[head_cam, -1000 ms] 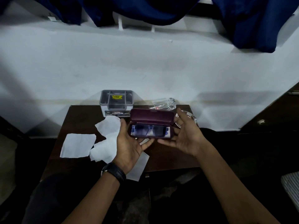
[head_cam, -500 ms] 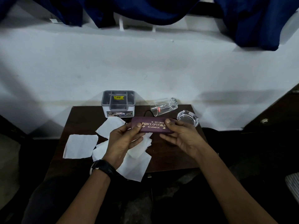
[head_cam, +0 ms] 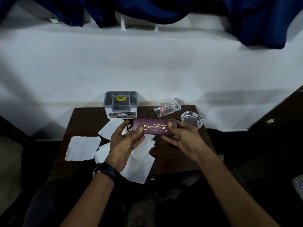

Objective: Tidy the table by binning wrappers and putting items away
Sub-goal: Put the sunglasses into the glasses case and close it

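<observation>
Centrally, above the dark wooden tabletop [head_cam: 172, 154], both hands hold a closed maroon spectacle case [head_cam: 155, 126] lengthwise between them. Gold lettering on its lid reads "PRINCE OPTICALS". The left hand [head_cam: 125, 145] grips the case's left end, thumb on the lid and fingers curled beneath; a black wristwatch [head_cam: 107, 173] sits on that wrist. The right hand [head_cam: 182, 140] clasps the right end, its thumb pressed on the lid's top edge, the other fingers underneath.

Below the case and toward 8 o'clock from it, white paper wrappers [head_cam: 83, 148] lie scattered on the tabletop, some overlapping; one sheet hangs over the near edge at about 6 o'clock. At 11 o'clock from the case, at the far edge against the white wall [head_cam: 147, 68], stands a small grey-lidded box [head_cam: 121, 104] with a yellow sticker on top and a label reading "OPEL" on its front. At 1 o'clock a clear drinking glass [head_cam: 167, 106] lies on its side, mouth facing left. Just beside the right hand, at 2 o'clock, sits a round glass ashtray [head_cam: 191, 119]. A thin black cable [head_cam: 150, 114] curves between the box and the tumbled glass. Dark blue fabric [head_cam: 262, 18] hangs across the top of the view.
</observation>
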`<action>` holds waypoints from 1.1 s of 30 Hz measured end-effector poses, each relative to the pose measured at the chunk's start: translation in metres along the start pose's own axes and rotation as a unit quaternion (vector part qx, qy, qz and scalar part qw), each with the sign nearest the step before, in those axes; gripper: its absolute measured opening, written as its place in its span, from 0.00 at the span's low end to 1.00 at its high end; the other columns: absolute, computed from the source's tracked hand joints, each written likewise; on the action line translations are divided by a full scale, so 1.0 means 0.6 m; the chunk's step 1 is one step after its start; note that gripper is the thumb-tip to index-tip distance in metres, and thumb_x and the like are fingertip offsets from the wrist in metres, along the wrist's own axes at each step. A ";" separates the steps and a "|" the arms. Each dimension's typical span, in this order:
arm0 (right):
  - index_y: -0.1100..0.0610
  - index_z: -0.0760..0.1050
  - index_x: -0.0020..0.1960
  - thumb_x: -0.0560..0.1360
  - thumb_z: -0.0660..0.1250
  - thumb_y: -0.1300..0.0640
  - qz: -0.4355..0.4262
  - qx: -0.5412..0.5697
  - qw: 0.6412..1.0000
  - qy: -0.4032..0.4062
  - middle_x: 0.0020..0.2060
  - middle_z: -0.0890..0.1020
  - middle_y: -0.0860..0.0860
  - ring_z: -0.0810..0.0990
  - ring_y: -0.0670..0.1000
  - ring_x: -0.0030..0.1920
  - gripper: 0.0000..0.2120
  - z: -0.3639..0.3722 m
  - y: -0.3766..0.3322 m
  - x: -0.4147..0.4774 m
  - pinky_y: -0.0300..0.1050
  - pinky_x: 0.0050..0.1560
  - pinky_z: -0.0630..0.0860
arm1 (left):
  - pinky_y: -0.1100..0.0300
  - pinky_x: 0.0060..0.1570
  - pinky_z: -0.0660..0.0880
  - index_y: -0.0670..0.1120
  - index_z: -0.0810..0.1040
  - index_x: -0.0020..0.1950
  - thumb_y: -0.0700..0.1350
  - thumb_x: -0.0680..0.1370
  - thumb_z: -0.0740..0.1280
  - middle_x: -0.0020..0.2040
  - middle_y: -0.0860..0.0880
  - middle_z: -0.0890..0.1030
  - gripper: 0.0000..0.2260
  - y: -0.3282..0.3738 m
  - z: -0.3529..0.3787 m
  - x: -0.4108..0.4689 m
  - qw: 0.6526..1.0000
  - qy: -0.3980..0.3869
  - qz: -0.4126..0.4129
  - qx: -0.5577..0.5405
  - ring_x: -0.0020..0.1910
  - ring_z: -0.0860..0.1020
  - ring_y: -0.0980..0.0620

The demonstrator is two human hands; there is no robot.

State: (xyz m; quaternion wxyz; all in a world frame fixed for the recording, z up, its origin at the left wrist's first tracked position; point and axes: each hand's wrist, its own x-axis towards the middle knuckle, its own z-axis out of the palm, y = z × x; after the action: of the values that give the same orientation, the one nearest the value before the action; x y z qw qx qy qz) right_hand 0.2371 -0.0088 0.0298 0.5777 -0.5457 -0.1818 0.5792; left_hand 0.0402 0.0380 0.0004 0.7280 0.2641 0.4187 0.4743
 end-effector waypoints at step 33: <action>0.50 0.75 0.66 0.72 0.69 0.44 -0.416 -0.745 0.483 -0.195 0.56 0.81 0.50 0.80 0.54 0.58 0.25 0.419 0.059 0.214 0.55 0.68 0.64 | 0.44 0.66 0.74 0.48 0.79 0.67 0.64 0.66 0.68 0.69 0.43 0.79 0.33 0.093 -0.224 -0.004 0.718 0.156 0.149 0.662 0.68 0.77 0.40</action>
State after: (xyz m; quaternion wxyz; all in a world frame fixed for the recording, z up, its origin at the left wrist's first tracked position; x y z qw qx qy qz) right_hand 0.0426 0.1985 0.0309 0.0774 -0.5054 -0.8593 0.0105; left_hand -0.1020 0.0572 -0.0234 0.2121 0.6600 0.6886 0.2127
